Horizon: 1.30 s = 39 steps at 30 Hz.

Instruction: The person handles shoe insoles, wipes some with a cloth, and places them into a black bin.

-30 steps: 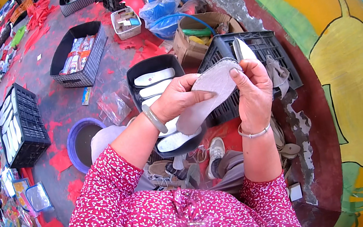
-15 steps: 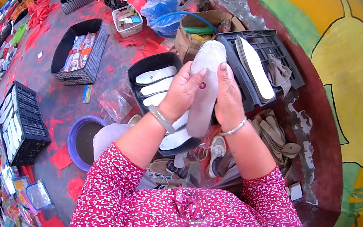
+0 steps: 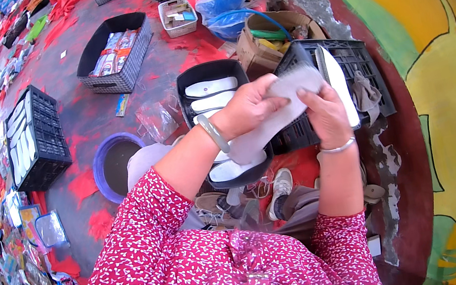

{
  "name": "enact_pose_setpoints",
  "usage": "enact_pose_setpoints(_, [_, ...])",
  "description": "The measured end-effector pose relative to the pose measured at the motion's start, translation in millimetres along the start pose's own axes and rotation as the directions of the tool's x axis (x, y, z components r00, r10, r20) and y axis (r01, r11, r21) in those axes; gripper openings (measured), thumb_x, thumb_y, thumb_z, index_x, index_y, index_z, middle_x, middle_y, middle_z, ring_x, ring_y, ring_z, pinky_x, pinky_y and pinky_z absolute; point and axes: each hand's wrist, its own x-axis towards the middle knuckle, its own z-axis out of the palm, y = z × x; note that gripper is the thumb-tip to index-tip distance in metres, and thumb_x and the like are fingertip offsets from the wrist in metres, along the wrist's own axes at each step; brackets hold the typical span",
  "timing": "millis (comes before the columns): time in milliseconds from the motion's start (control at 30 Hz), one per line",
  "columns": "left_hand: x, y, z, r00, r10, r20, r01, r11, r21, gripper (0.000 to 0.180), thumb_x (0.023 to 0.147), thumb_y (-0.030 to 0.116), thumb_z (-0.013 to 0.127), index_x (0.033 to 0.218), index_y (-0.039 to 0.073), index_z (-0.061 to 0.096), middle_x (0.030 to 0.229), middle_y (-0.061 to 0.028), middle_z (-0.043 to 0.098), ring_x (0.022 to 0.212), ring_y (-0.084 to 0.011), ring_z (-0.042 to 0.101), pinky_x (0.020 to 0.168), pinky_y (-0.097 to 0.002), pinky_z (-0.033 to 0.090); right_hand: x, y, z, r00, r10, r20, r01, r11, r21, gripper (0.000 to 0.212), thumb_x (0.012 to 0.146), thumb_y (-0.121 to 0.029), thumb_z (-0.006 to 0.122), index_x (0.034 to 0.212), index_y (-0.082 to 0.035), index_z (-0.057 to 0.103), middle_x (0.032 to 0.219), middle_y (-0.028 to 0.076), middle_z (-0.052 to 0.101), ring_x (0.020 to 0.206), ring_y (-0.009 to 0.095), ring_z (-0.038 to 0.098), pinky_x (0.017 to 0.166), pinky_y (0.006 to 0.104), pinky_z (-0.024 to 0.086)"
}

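A pale grey shoe insole is held slantwise in front of me, its upper end smeared by motion. My left hand pinches its left side near the middle. My right hand grips the upper right edge, thumb on the face. Below the insole is a black bin with several white insoles laid in a row. Just beyond my right hand, a white insole stands against a dark plastic crate, with a grey cloth over it.
A purple basin of dark liquid sits left of my knee. Further left stands a black crate of insoles. Ahead are a checkered box of packets, a white basket and a cardboard box. A painted wall bounds the right.
The insole has tilted over to the right, and its round mark no longer shows. Both hands have moved right and slightly down. The whole view has shifted a little.
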Motion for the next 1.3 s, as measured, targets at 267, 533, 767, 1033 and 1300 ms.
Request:
enact_pose_setpoints(267, [-1.3,-7.5,-8.0,0.962,-0.129,0.239,-0.001,0.878,0.478,0.019,0.086,0.016,0.061,0.100,0.004,0.056,0.083,-0.0054,0.061,0.080,-0.0104,0.055,0.073,-0.0280,0.045,-14.8,-19.1,-24.9,0.958,0.265,0.107,-0.175,0.838,-0.516,0.029,0.081,-0.007,0.064,0.106,0.006,0.062,0.085,0.002,0.063,0.070,0.006,0.055,0.061,0.0187,0.045])
enact_pose_setpoints(533, [2.1,9.2,-37.2,0.881,-0.441,0.169,0.400,0.887,0.228,0.030,0.083,0.030,0.065,0.095,0.002,0.062,0.081,0.0001,0.059,0.074,-0.0045,0.054,0.063,-0.0221,0.045,-29.3,-38.2,-81.2,0.987,-0.045,-0.153,0.006,0.970,-0.242,0.028,0.082,-0.009,0.063,0.106,0.004,0.059,0.089,0.009,0.066,0.073,0.016,0.065,0.054,0.0276,0.056])
enact_pose_setpoints(767, [2.1,8.5,-35.7,0.971,-0.220,-0.097,0.126,0.808,-0.575,0.031,0.085,0.009,0.062,0.113,0.002,0.051,0.110,-0.0102,0.059,0.099,-0.0216,0.061,0.083,-0.0386,0.054,-18.7,-27.5,-80.0,0.948,-0.027,-0.317,0.048,0.997,0.060,0.028,0.085,-0.011,0.060,0.109,0.002,0.055,0.094,0.013,0.065,0.074,0.022,0.067,0.054,0.0320,0.058])
enact_pose_setpoints(1033, [3.7,7.8,-33.9,0.930,0.061,-0.362,-0.225,0.874,-0.430,0.035,0.082,-0.004,0.060,0.113,0.005,0.051,0.107,-0.0104,0.060,0.097,-0.0234,0.061,0.077,-0.0384,0.056,-7.8,-7.6,-53.7,0.962,0.167,-0.218,-0.076,0.926,0.370,0.032,0.086,-0.015,0.059,0.115,-0.002,0.052,0.097,0.013,0.065,0.074,0.025,0.067,0.053,0.0317,0.057])
enact_pose_setpoints(1300, [-2.9,30.3,-53.0,0.901,0.084,-0.426,-0.334,0.760,-0.557,0.042,0.078,-0.001,0.063,0.118,0.008,0.052,0.107,-0.0134,0.061,0.100,-0.0262,0.060,0.092,-0.0450,0.047,-3.4,22.5,-15.5,0.972,0.200,-0.122,-0.096,0.816,0.570,0.031,0.088,-0.017,0.058,0.116,-0.006,0.052,0.101,0.011,0.065,0.080,0.024,0.067,0.059,0.0308,0.056])
